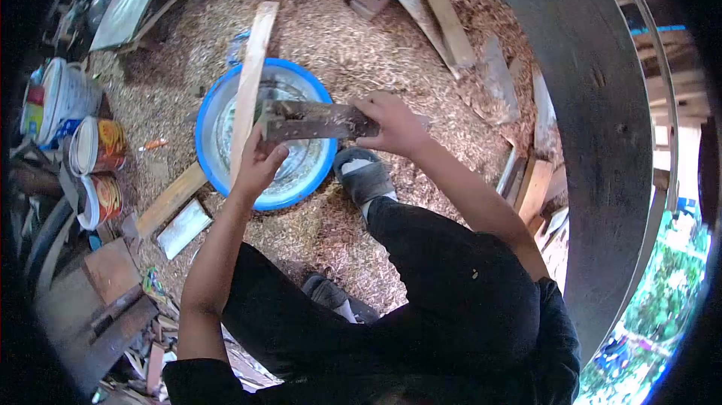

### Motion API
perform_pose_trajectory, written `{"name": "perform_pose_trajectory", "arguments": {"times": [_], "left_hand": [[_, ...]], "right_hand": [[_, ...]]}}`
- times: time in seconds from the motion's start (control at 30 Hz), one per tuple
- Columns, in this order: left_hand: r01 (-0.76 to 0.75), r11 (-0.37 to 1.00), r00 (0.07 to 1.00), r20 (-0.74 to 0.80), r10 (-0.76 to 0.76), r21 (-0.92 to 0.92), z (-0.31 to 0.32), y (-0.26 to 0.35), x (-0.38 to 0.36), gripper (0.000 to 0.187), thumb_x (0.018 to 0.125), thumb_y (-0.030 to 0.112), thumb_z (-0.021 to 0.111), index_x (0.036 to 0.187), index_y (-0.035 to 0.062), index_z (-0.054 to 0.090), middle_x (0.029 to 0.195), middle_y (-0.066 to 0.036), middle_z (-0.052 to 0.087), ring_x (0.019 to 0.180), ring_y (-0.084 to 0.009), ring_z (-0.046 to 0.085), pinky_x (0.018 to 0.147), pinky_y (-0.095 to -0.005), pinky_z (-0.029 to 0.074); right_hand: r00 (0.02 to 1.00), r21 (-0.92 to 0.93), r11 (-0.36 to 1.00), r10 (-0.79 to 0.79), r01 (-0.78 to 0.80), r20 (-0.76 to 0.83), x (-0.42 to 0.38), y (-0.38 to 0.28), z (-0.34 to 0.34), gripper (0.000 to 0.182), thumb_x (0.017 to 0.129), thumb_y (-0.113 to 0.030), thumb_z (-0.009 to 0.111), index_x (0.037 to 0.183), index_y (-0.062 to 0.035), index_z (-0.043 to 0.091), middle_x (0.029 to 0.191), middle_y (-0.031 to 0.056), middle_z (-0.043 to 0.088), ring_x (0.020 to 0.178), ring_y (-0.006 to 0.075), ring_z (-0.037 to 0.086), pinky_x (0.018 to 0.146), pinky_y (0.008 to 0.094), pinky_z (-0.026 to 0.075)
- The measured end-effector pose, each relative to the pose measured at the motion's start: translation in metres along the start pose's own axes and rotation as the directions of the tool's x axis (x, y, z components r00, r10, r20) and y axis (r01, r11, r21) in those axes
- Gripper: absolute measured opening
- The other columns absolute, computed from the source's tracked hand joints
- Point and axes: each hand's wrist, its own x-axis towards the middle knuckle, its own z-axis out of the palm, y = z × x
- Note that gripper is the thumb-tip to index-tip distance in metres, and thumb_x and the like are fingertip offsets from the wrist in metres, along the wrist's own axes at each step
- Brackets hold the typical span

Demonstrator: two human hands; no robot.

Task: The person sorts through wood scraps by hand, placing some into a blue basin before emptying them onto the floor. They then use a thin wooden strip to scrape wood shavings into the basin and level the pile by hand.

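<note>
A flat, dark metal blade lies crosswise just left of the frame's centre, its long axis running left to right, nearly level, above a blue-rimmed basin. It looks rusty brown, dull and broad, with a rough lower edge. The right hand wraps its fingers around the blade's right end; the left hand has its fingers closed on the left end. A pale wooden slat leans across the basin, pointing toward the upper frame, over sawdust-covered ground.
</note>
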Motion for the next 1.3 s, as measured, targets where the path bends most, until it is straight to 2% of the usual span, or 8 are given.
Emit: {"name": "perform_pose_trajectory", "arguments": {"times": [0.1,0.17,0.63,0.83,1.0,1.1,1.17,1.3], "left_hand": [[0.185,0.978,0.961,-0.226,-0.159,0.100,-0.010,0.018,-0.005,0.056,0.104,0.017,0.074,0.153,0.0011,0.051,0.133,-0.008,0.070,0.118,-0.0172,0.068,0.101,-0.0325,0.057],[0.017,0.972,0.962,-0.260,-0.080,-0.235,-0.026,0.015,-0.012,0.050,0.105,0.016,0.073,0.149,0.0009,0.054,0.126,-0.008,0.072,0.112,-0.0169,0.070,0.098,-0.0337,0.060],[-0.012,0.890,0.773,-0.569,-0.281,-0.457,-0.178,0.050,-0.128,0.039,0.109,0.036,0.064,0.128,0.0025,0.062,0.114,-0.013,0.076,0.099,-0.0300,0.079,0.090,-0.0439,0.067],[-0.040,0.862,0.442,-0.783,-0.438,-0.505,-0.239,0.005,-0.218,0.034,0.108,0.032,0.064,0.128,0.0045,0.061,0.114,-0.013,0.071,0.100,-0.0282,0.074,0.089,-0.0462,0.066],[-0.096,0.705,0.105,-0.712,-0.695,-0.702,-0.275,-0.052,-0.329,0.020,0.107,0.019,0.057,0.119,0.0055,0.065,0.112,-0.010,0.072,0.101,-0.0276,0.074,0.093,-0.0470,0.064],[-0.190,0.700,-0.006,-0.712,-0.703,-0.689,-0.263,-0.030,-0.374,0.020,0.106,0.021,0.059,0.119,0.0071,0.066,0.108,-0.009,0.072,0.096,-0.0260,0.073,0.091,-0.0451,0.064],[-0.248,0.701,0.069,-0.734,-0.676,-0.669,-0.280,-0.058,-0.426,0.029,0.104,0.027,0.064,0.126,0.0080,0.065,0.118,-0.012,0.070,0.113,-0.0295,0.069,0.100,-0.0449,0.058],[-0.039,0.760,-0.082,-0.756,-0.650,-0.649,-0.275,-0.041,-0.454,0.052,0.099,0.039,0.072,0.138,0.0067,0.060,0.132,-0.014,0.060,0.137,-0.0366,0.050,0.115,-0.0454,0.043]], "right_hand": [[0.998,0.016,0.999,-0.051,0.051,0.046,0.020,-0.027,0.022,0.082,0.073,-0.036,0.092,0.146,-0.0135,0.062,0.121,0.0139,0.065,0.115,0.0367,0.062,0.101,0.0482,0.048],[0.999,0.010,0.999,-0.047,0.047,0.024,0.030,-0.038,0.032,0.084,0.074,-0.038,0.091,0.148,-0.0122,0.059,0.121,0.0148,0.065,0.114,0.0372,0.063,0.100,0.0486,0.049],[0.938,0.150,0.982,-0.155,0.112,0.310,0.071,-0.052,0.104,0.081,0.078,-0.030,0.087,0.148,-0.0084,0.053,0.124,0.0191,0.063,0.113,0.0406,0.065,0.095,0.0472,0.054],[0.854,0.223,0.857,-0.500,0.464,0.145,0.096,-0.119,0.161,0.077,0.075,-0.025,0.089,0.142,-0.0051,0.057,0.126,0.0217,0.067,0.117,0.0419,0.066,0.096,0.0493,0.055],[0.765,0.389,0.845,-0.512,0.367,0.391,0.097,-0.188,0.217,0.073,0.077,-0.026,0.089,0.140,-0.0018,0.059,0.125,0.0226,0.068,0.117,0.0424,0.066,0.100,0.0480,0.053],[0.698,0.427,0.797,-0.591,0.428,0.404,0.100,-0.220,0.255,0.074,0.079,-0.029,0.089,0.141,-0.0016,0.059,0.127,0.0234,0.068,0.116,0.0428,0.066,0.101,0.0483,0.053],[0.670,0.449,0.764,-0.634,0.464,0.386,0.103,-0.241,0.274,0.074,0.082,-0.031,0.087,0.142,-0.0012,0.057,0.128,0.0245,0.068,0.117,0.0433,0.066,0.102,0.0485,0.053],[0.621,0.491,0.749,-0.653,0.444,0.434,0.112,-0.293,0.290,0.069,0.090,-0.035,0.083,0.144,-0.0009,0.055,0.133,0.0240,0.063,0.125,0.0436,0.061,0.106,0.0490,0.050]]}}
